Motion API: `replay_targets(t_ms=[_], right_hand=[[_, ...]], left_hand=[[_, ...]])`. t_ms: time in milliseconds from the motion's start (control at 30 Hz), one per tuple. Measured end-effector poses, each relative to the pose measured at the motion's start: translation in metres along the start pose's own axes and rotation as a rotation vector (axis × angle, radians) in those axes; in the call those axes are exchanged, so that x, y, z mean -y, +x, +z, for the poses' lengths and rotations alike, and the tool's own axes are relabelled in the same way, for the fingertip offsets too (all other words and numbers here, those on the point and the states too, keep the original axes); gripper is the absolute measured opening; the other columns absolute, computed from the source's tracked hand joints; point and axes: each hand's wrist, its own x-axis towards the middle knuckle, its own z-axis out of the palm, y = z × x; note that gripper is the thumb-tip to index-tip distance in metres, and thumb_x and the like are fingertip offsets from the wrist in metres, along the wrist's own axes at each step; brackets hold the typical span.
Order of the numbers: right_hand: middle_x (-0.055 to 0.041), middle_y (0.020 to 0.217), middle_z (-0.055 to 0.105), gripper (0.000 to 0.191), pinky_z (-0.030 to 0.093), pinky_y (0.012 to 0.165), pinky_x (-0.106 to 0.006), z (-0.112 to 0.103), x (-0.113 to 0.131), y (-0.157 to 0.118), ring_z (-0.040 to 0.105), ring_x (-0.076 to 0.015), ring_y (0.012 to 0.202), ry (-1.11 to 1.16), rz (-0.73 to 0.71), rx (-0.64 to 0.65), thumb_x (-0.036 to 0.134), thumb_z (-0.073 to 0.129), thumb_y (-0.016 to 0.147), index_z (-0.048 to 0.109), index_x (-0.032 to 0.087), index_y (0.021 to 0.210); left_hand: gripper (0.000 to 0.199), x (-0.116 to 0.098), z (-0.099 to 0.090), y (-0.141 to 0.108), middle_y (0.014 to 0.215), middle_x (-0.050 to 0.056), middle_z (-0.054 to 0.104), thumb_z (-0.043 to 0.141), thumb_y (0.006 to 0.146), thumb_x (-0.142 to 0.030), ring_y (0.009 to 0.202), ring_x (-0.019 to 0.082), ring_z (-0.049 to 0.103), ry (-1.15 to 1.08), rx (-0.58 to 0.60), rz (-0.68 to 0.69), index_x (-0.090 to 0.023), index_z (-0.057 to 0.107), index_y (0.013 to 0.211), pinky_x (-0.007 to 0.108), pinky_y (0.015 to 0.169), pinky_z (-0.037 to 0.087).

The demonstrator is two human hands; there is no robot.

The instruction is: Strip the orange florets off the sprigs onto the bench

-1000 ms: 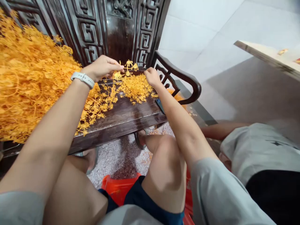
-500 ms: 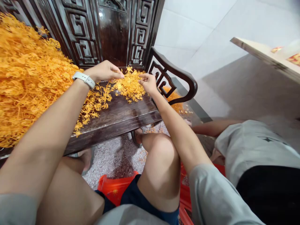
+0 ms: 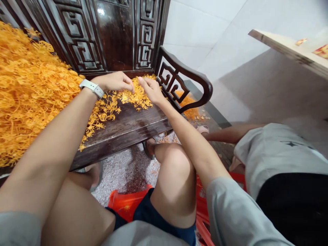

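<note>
Head view: yellow cluster [image 3: 139,98] between left hand [image 3: 115,82], right hand [image 3: 152,91].

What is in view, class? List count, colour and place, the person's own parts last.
carved bench: one, dark brown, centre
large heap: one, orange-yellow, bench's left
small heap: one, orange-yellow, bench's right
floor heap: one, orange, beyond armrest
floor: one, speckled grey, below
wall: one, white, behind
board: one, pale, upper right
printed items: two, red-yellow, on board
plastic seating: count unclear, red, below
co-worker: one, grey shirt, right
watch strap: one, pale, left wrist
left hand: one, bare, by small heap
right hand: one, bare, at small heap
</note>
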Motion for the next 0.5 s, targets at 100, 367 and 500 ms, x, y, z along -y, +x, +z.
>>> replay_targets(t_ms=[100,367,500], right_hand=[[0.0022,0.067,0.045,0.061,0.036,0.068,-0.029,0.007,-0.011,0.004,0.044,-0.0136,0.068,-0.074,-0.146,-0.003,0.066,0.056,0.107,0.047,0.022,0.065],[0.0034,0.064,0.039,0.066,0.033,0.065,-0.028,0.018,-0.002,0.011,0.038,-0.0131,0.066,0.007,-0.117,-0.223,0.066,0.057,0.106,0.036,0.023,0.062],[0.0036,0.062,0.042,0.067,0.035,0.064,-0.026,0.022,0.005,0.014,0.041,-0.0126,0.066,0.006,-0.089,-0.282,0.073,0.053,0.105,0.040,0.023,0.063]], left_hand=[[0.016,-0.004,0.001,-0.004,0.059,0.001,0.054,0.073,0.075,-0.034,0.057,0.014,0.042,-0.044,-0.027,0.008,-0.021,0.081,0.073,0.032,0.058,0.030],[0.052,-0.010,0.010,-0.005,0.051,-0.005,0.031,0.084,0.078,-0.053,0.052,0.010,0.021,-0.094,-0.033,0.038,-0.023,0.050,0.052,0.034,0.059,0.016],[0.040,-0.010,0.009,0.000,0.051,-0.005,0.038,0.084,0.076,-0.057,0.052,0.012,0.025,-0.155,-0.071,0.020,-0.024,0.067,0.060,0.034,0.057,0.020]])
